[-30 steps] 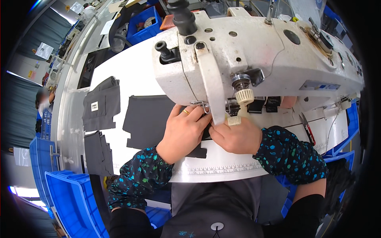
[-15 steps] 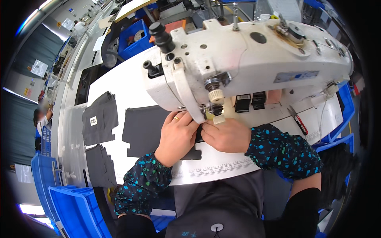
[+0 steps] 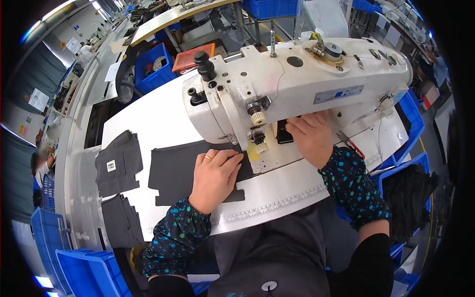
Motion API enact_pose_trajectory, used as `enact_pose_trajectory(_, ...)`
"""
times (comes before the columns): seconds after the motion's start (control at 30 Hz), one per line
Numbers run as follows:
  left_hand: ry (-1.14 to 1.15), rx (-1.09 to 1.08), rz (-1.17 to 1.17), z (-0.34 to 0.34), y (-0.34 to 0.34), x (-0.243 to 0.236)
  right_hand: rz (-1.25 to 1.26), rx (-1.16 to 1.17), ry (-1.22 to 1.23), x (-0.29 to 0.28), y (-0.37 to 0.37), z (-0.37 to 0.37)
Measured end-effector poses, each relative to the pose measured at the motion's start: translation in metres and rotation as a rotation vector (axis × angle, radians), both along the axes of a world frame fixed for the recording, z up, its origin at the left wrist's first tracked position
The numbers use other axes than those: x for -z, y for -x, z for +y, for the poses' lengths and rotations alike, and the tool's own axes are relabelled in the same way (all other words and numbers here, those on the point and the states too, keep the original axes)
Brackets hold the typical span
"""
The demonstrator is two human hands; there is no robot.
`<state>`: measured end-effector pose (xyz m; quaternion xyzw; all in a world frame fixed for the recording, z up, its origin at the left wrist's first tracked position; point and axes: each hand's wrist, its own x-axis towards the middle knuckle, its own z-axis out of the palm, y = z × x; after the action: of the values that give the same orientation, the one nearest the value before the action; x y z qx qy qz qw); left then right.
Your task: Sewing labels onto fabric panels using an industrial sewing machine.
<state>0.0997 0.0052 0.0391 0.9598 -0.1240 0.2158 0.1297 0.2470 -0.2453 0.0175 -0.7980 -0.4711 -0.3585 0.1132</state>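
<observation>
My left hand [image 3: 212, 180] rests on a dark grey fabric piece [image 3: 170, 173] left of the needle area, fingers loosely bent and apart over it. My right hand [image 3: 310, 136] is under the arm of the white sewing machine [image 3: 292, 79], fingers curled at a small black stack [image 3: 283, 135]; what they grasp is hidden. Red-handled scissors [image 3: 354, 147] lie right of it. Two piles of grey cut pieces [image 3: 118, 175] lie at the left, the upper with a white label.
Blue bins [image 3: 89, 277] stand low left, at right and behind the table [image 3: 257, 200]. The right lower one holds black material [image 3: 405, 203]. An orange tray [image 3: 193, 57] lies beyond the machine. Co-workers [image 3: 42, 166] are at far left and far right.
My right hand has left the needle area and moved up and right to the black stack. My left hand stays on the fabric. The view has shifted, showing more beyond the machine.
</observation>
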Motion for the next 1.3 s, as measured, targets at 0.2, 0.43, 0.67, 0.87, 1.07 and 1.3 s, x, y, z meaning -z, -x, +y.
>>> enact_pose_trajectory(0.2, 0.127, 0.064, -0.022, -0.001, 0.005, -0.006, 0.108, -0.056, -0.120, -0.010, 0.000, -0.001)
enact_pose_trajectory(0.43, 1.115, 0.032, 0.663, -0.005, 0.010, -0.005, 0.246, -0.250, -0.125, -0.024, 0.069, 0.020)
enact_pose_trajectory(0.67, 1.237, 0.094, 0.713, 0.001, 0.007, 0.012, 0.302, -0.345, -0.051, -0.022, 0.083, 0.015)
enact_pose_trajectory(0.87, 1.242, 0.111, 0.688, 0.002, 0.005, 0.008, 0.223, 0.122, -0.054, -0.013, 0.005, -0.027)
enact_pose_trajectory(1.07, 1.311, 0.115, 0.688, 0.000, 0.005, 0.004, 0.231, 0.052, -0.125, 0.000, -0.007, -0.034)
enact_pose_trajectory(1.3, 1.200, 0.179, 0.708, 0.010, 0.004, 0.011, 0.421, 0.050, -0.111, -0.016, -0.006, -0.039)
